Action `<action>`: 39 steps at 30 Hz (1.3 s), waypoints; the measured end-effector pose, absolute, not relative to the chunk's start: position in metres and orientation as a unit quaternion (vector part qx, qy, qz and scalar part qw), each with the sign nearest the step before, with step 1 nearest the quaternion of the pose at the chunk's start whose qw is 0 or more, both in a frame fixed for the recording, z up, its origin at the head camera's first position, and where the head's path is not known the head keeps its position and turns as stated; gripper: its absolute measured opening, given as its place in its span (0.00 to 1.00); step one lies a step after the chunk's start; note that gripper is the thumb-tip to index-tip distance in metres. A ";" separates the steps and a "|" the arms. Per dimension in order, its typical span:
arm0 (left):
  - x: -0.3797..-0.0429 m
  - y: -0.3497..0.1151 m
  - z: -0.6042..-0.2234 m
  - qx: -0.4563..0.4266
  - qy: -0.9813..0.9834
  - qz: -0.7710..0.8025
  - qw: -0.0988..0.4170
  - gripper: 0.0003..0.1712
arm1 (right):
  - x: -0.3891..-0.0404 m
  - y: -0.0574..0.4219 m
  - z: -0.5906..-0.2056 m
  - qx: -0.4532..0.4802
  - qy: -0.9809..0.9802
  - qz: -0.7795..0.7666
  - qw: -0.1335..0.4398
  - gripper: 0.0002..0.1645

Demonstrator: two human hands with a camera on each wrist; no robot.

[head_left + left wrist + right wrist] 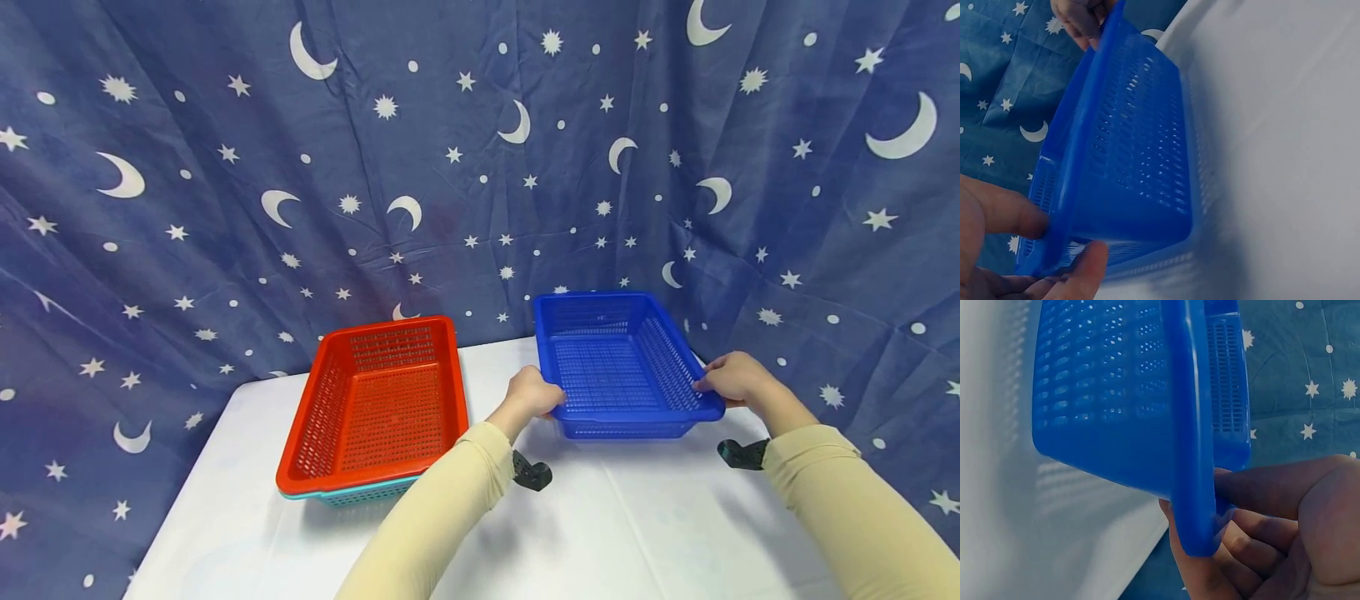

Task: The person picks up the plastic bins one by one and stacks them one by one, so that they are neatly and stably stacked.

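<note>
A blue plastic basket [607, 371] with slotted walls is at the back right of the white table. My left hand [531, 393] grips its rim at the near left corner; in the left wrist view thumb and fingers lie on both sides of that rim. At the near right corner my right hand [737, 379] pinches the rim, with the thumb inside and fingers beneath it, as the right wrist view shows. The basket's wall [1141, 125] stands close over the tabletop; whether its bottom touches the table I cannot tell.
To the left sits a red basket [393, 417], nested in a turquoise one [367, 493] of which only the lower edge shows. Behind the white table [585, 525] hangs a dark blue curtain [450, 167] with moons and stars, close to the baskets' far sides.
</note>
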State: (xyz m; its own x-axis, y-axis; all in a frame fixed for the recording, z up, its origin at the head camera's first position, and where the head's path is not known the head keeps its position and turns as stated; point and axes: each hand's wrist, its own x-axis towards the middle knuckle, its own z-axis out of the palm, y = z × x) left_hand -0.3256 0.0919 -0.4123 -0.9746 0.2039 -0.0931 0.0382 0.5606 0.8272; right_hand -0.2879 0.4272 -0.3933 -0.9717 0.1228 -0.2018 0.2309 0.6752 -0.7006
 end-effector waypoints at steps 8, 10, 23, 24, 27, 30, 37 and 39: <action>-0.332 0.080 -0.401 0.056 0.852 0.496 0.158 0.11 | -0.290 0.419 -0.396 0.079 0.901 -0.416 0.096 0.17; -0.334 0.080 -0.400 0.057 0.855 0.487 0.166 0.10 | -0.290 0.417 -0.395 0.078 0.902 -0.413 0.100 0.20; -0.350 0.079 -0.398 0.023 0.892 0.424 0.153 0.14 | -0.292 0.410 -0.391 0.082 0.906 -0.402 0.107 0.28; -0.351 0.079 -0.398 0.024 0.891 0.429 0.148 0.14 | -0.292 0.410 -0.391 0.083 0.906 -0.402 0.106 0.27; -0.353 0.078 -0.398 0.026 0.887 0.440 0.134 0.16 | -0.292 0.410 -0.390 0.083 0.905 -0.405 0.099 0.29; -0.355 0.077 -0.399 0.023 0.887 0.442 0.128 0.17 | -0.291 0.409 -0.389 0.085 0.901 -0.414 0.092 0.31; -0.354 0.073 -0.397 0.020 0.883 0.451 0.124 0.15 | -0.291 0.405 -0.383 0.084 0.901 -0.416 0.085 0.32; -0.353 0.072 -0.393 0.021 0.881 0.456 0.125 0.14 | -0.291 0.404 -0.381 0.084 0.901 -0.417 0.083 0.33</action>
